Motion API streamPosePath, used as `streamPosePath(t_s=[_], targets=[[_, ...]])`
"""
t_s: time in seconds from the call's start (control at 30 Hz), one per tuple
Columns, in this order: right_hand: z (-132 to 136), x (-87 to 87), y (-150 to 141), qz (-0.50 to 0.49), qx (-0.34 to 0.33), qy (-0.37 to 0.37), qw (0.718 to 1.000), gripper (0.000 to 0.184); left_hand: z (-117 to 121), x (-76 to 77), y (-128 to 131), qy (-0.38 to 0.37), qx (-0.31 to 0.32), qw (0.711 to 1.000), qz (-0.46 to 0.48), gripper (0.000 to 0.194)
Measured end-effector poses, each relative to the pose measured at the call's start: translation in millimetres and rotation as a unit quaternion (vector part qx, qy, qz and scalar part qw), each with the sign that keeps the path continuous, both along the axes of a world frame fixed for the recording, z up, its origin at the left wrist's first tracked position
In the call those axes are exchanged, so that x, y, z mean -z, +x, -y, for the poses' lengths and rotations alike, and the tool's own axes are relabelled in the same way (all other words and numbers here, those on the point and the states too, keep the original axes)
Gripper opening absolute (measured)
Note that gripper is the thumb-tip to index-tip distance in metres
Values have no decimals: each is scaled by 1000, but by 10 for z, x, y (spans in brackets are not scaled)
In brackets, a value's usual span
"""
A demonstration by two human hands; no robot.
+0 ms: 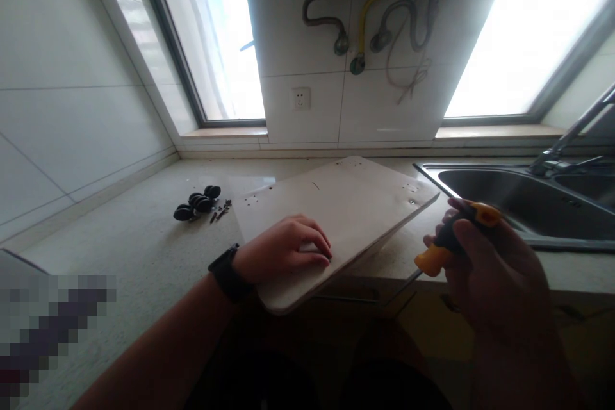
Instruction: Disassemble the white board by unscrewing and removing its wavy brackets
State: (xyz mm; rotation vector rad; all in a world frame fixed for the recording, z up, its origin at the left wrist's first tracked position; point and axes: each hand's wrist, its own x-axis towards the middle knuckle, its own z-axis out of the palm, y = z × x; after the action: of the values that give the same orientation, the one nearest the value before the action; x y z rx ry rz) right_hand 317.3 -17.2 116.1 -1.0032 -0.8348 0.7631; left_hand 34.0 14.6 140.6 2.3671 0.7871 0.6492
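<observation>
A white board [358, 205] with small holes near its corners lies flat and slanted on the countertop, its near corner reaching past the counter's front edge. My left hand [291, 246] rests on the board's near part. Its fingers and thumb are drawn together around a tiny dark spot, too small to name. Off the board's right side, my right hand [485, 262] grips a yellow and black screwdriver [435, 259], its shaft slanting down to the left. Several black caster wheels [196, 202] sit left of the board, beside a small pile of screws [221, 210].
At the right is a steel sink [494, 195] with a faucet [552, 157]. The tiled back wall carries a socket [301, 98] and hoses [365, 13] between two bright windows. Cabinet fronts with handles lie below the pale countertop [154, 256].
</observation>
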Motion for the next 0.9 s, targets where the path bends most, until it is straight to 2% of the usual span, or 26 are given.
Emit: streamPosePath(t_s=[0.13,0.3,0.4,0.5,0.6,0.7,0.8,0.9], targets=[[5,103,-7,4,-4,-23,1000,47,50,-18,39,27,-35,999,-4,8],[13,169,-17,6,-33,-19,999,49,91,-169,-65,71,-142,986,47,17],[28,208,12,19,-23,-33,999,49,11,-302,-394,111,-229,963,93,19],[40,263,60,9,-12,-61,998,52,-159,-316,-967,111,-345,927,98,26],[46,310,82,5,-19,-61,998,53,-356,-97,-1634,72,-439,892,81,35],[46,342,70,3,-15,-69,997,54,-514,292,-2176,8,-489,867,90,48],[39,374,55,1,-23,-83,996,56,-601,673,-2458,-13,-504,863,43,50],[33,400,44,9,-28,-86,996,56,-618,925,-2514,-22,-502,865,14,47]])
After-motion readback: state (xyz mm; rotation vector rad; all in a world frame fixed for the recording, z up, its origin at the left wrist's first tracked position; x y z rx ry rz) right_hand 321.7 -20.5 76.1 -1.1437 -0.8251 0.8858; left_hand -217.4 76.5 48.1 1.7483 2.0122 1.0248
